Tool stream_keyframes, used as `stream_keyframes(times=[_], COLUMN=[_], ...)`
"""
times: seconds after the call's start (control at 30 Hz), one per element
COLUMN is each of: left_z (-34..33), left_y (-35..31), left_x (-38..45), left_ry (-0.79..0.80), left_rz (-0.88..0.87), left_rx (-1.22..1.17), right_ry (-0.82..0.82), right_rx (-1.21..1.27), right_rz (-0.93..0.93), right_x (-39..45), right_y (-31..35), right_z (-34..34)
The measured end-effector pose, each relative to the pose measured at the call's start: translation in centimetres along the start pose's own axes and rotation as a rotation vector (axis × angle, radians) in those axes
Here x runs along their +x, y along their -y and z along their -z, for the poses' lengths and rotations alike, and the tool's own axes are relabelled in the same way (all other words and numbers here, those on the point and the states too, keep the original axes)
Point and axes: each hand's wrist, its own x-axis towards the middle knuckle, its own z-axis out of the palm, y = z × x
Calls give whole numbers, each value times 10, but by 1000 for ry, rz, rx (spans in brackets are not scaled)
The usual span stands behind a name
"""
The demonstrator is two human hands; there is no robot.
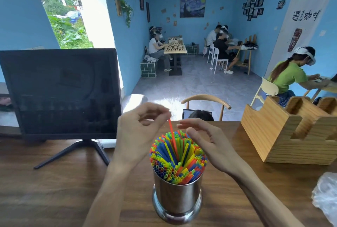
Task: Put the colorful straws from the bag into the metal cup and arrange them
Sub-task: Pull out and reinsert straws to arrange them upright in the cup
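Long brown wood-grain table (54, 186) fills the lower frame. Black flat monitor on a splayed black stand (60, 91) sits at the table's left rear, screen dark. Pale pine slotted wooden organizer box (284, 135) at the right rear. Crinkled clear plastic bag (326, 195) at the right edge, partly cut off by the frame; contents not readable. Curved-back wooden chair (206, 99) shows beyond the far table edge.

Shiny cylindrical metal cup with a flared base (177, 197) stands upright on the table, front centre, between the two forearms. Packed bundle of colorful plastic straws, blue, yellow, green, orange, red (177, 155), fills the cup and fans outward above the rim.

Left hand (142, 132) is above and left of the bundle, thumb and fingertips pinching the top of a single orange-red straw (172, 135) that rises above the others, its lower end down among them. Right hand (206, 141) is over the bundle's right side, fingers extended and relaxed, slightly blurred, gripping nothing.
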Motion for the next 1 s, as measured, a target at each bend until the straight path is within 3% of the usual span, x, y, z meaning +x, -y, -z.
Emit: stream_keyframes(times=[0.1,0.2,0.27,0.4,0.5,0.7,0.9,1.0], left_z=[5,14,20,28,21,-1,14,28], left_y=[-18,-24,-22,-8,4,17,19,17], left_x=[7,12,11,4,-3,-13,-14,-18], left_ry=[-177,-282,-265,22,323,664,501,525], left_rz=[-91,-132,-114,66,95,121,55,60], left_rx=[-251,-372,-367,-213,34,318,373,380], right_ry=[90,21,-69,-286,-358,-357,-186,-127], right_rx=[75,227,375,717,793,416,-114,-265], right_rz=[65,107,106,23,42,193,157,94], right_x=[1,4,6,14,20,18,4,2], right_y=[5,8,10,13,19,27,2,-6], right_z=[-6,-1,13,45,51,24,-10,-11])
